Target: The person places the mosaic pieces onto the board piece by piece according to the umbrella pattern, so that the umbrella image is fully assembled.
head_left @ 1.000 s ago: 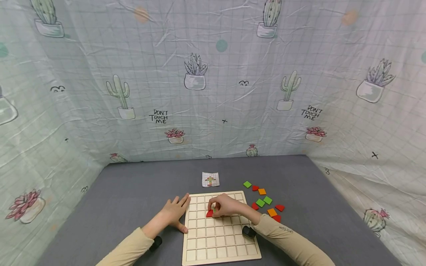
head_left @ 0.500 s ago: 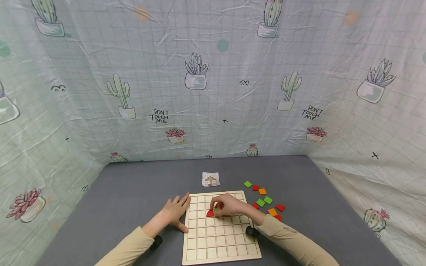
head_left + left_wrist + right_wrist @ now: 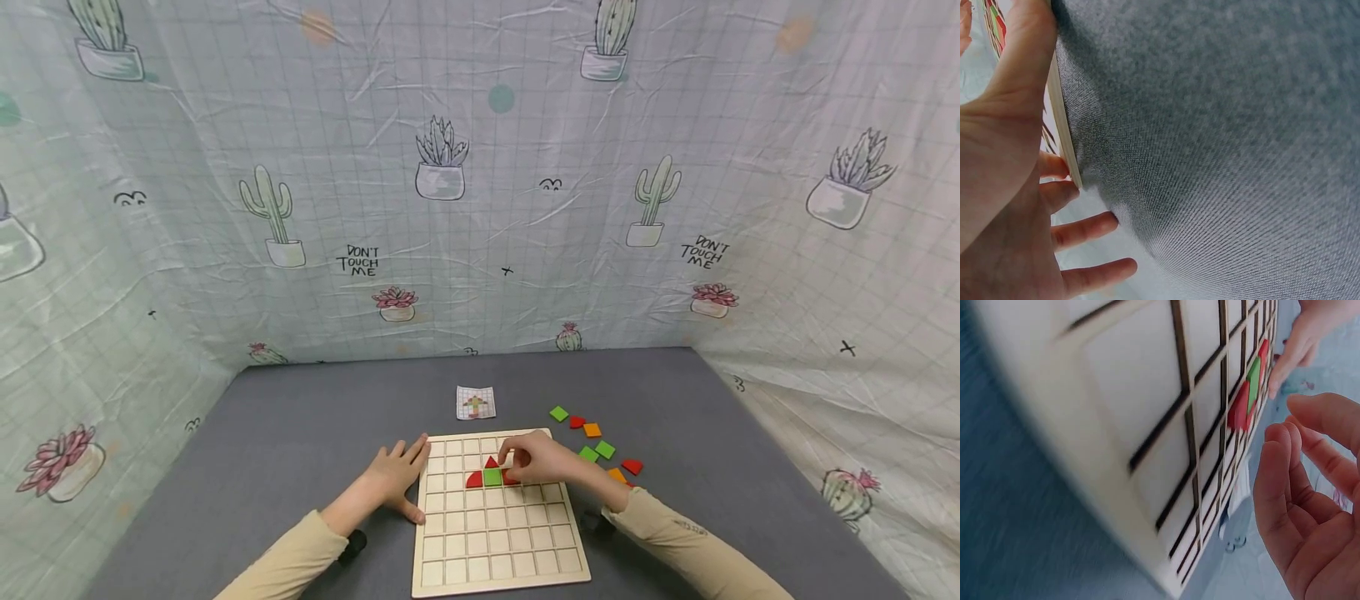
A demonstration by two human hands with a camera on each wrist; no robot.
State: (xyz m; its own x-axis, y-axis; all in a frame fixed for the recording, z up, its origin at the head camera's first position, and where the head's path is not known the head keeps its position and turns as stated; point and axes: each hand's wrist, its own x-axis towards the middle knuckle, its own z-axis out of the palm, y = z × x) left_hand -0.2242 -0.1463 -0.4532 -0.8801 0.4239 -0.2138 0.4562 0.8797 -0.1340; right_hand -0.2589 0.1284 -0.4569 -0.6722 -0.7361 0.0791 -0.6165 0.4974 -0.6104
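My left hand (image 3: pixel 393 481) lies along the left edge of the wooden grid board (image 3: pixel 476 546), its spread fingertips at the far corner and its thumb near the side. In the left wrist view, fingers of the left hand (image 3: pixel 1010 156) touch the board's pale edge. On the board a green square tile (image 3: pixel 492 477) sits between a red rounded tile (image 3: pixel 474 480) and another red tile (image 3: pixel 1241 405); a red triangle tile (image 3: pixel 491 462) stands above. My right hand (image 3: pixel 542 458) hovers at the right red tile, fingers loosely bent. In the right wrist view nothing shows between its fingertips.
Loose tiles lie right of the board: a green tile (image 3: pixel 558 413), an orange tile (image 3: pixel 592 430), a red tile (image 3: pixel 632 467) and several more, some partly behind the right forearm. A small printed pattern card (image 3: pixel 476 403) lies beyond the board on the grey table (image 3: pixel 322 417).
My right hand has shifted right from over the green tile, uncovering it, the red triangle and part of the right red tile. My left hand stays in place.
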